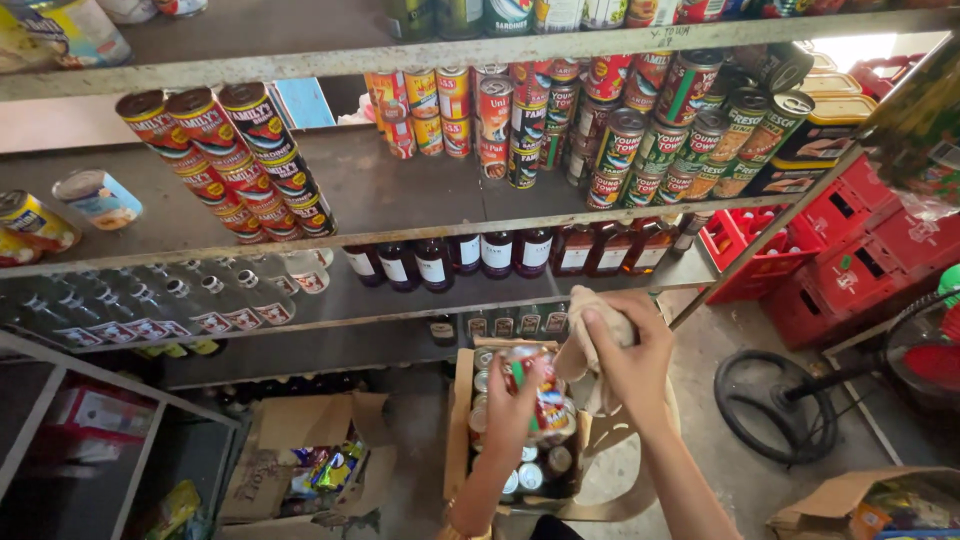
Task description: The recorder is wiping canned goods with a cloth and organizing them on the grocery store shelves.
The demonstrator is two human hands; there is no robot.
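The left hand (515,405) was closed around a small round tin can with a red, white and green label (540,395), holding it just above an open brown cardboard box (460,420) that stood on a pale plastic chair (620,480) near the bottom middle of the view. The right hand (630,350) gripped a crumpled beige cloth (590,335), pressed against the can's right side, so the wiping looked to be under way on this can.

Judging by what lay there, much was left: the box held many more tins with silvery tops (530,475). On the grey metal shelves (420,225) farther off, rows of red-labelled cans (235,160) on the left and mixed red and green cans (640,130) on the right were already stacked, with dark glass bottles (480,255) one level lower, and bare stretches of shelf remained between the stacks. Red plastic crates (850,250) stood at the far right.
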